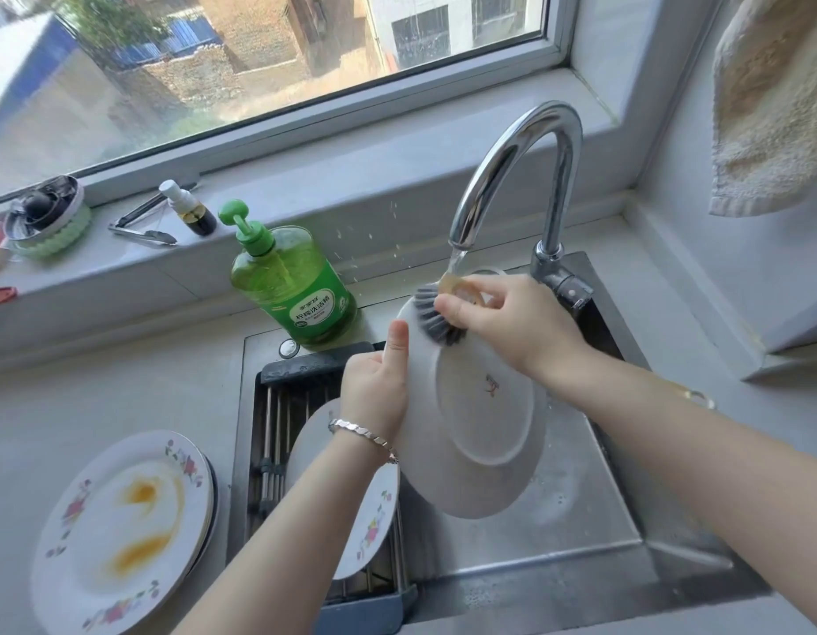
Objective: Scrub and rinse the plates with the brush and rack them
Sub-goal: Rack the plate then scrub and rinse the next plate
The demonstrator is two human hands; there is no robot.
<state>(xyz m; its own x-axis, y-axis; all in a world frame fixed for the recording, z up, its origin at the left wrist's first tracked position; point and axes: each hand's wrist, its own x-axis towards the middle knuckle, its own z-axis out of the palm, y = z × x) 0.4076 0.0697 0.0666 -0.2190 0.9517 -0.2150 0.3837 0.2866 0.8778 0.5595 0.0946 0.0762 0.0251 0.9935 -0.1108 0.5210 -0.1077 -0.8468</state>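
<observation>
Scrubbing: right hand (512, 327) presses brush (436, 316) on left-hand (374, 391)-held plate (480, 428).

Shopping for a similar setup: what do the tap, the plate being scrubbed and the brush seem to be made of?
The tap: polished metal, likely chrome-plated; mirror-bright reflections.
The plate: probably glazed ceramic; glossy white, with a raised foot ring underneath.
The brush: dark grey bristles, likely synthetic; the tan handle could be wood or plastic, too blurred to tell.
</observation>
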